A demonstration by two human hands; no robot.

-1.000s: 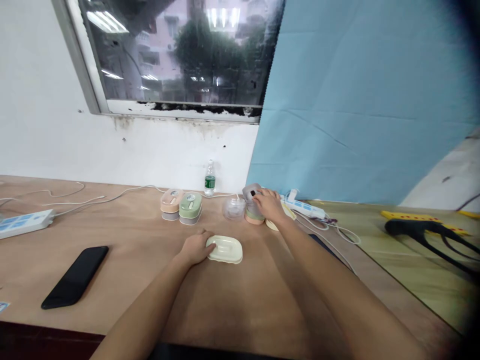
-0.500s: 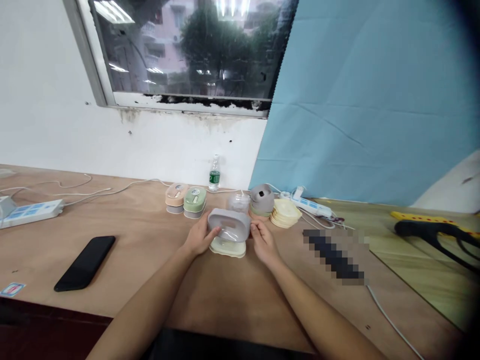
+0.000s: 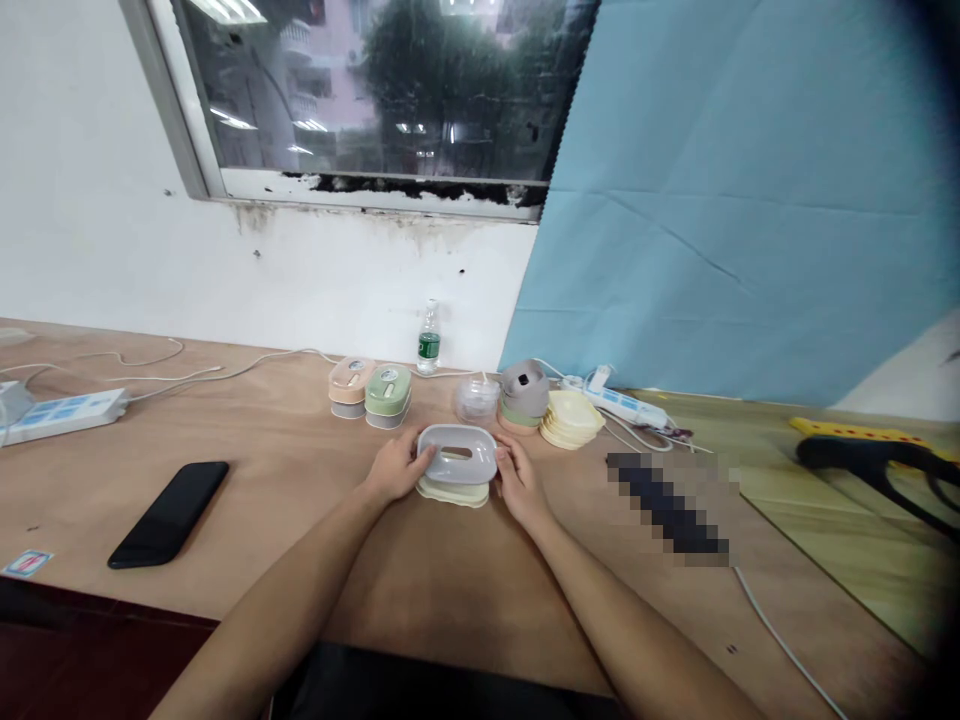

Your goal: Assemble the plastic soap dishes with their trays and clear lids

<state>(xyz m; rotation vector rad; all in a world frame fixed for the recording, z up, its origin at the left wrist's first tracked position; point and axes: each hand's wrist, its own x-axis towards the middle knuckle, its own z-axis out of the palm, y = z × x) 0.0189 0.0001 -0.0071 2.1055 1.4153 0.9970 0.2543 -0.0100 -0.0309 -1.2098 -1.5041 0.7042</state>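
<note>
A grey oval plastic tray (image 3: 457,440) with a long slot in its middle is between my two hands, gripped by its ends. My left hand (image 3: 394,467) has its thumb on the near left rim. At the opposite end, my right hand (image 3: 520,484) holds the right rim with its thumb. Directly under the tray shows the edge of a pale yellow plastic piece (image 3: 454,492) on the table. Whether the tray touches it I cannot tell.
Behind stand peach (image 3: 351,376) and green (image 3: 388,390) lidded boxes, a water bottle (image 3: 428,345), clear plastic parts (image 3: 477,400), a stack of grey parts (image 3: 525,388) and pale yellow pieces (image 3: 570,420). A phone (image 3: 169,514) lies left; a pixelated dark object (image 3: 667,505) lies right.
The grey tray has tipped from a steep tilt to lie flatter, so its slot shows more clearly. Both hands have stayed at its ends. The view has shifted slightly.
</note>
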